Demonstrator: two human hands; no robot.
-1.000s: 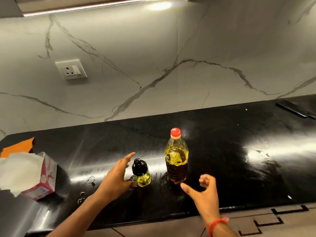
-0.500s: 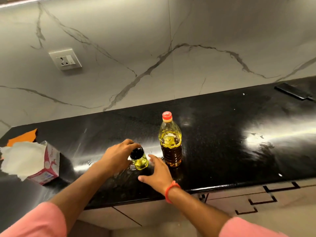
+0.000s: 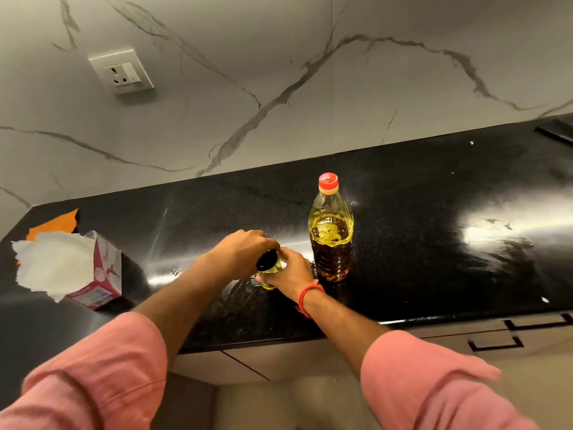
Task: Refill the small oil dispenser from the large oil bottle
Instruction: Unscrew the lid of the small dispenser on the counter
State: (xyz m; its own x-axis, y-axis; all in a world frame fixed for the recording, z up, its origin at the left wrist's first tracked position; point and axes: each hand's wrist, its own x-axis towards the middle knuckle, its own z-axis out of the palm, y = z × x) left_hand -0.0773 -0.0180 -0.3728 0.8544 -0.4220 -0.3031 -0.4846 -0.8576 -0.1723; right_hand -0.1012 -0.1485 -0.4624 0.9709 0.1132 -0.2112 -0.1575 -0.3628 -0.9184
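The small oil dispenser [image 3: 268, 268], a little glass bottle with a black round top and yellow oil inside, stands on the black countertop [image 3: 418, 237]. My left hand [image 3: 242, 254] wraps around its black top from the left. My right hand [image 3: 290, 273] grips its glass body from the right, hiding most of it. Just to the right stands the large oil bottle [image 3: 331, 234], upright, clear plastic with a red cap, about two-thirds full of yellow-brown oil. Neither hand touches it.
A pink tissue box [image 3: 96, 274] with white tissue sticking out lies at the left, an orange cloth [image 3: 55, 223] behind it. A wall socket [image 3: 121, 71] sits on the marble backsplash. A flat black object [image 3: 555, 130] lies at the far right. Cabinet fronts run below the counter edge.
Both hands have closed in on the small dispenser: the left hand went from beside it onto its top, and the right hand moved left from the counter to grip its body.
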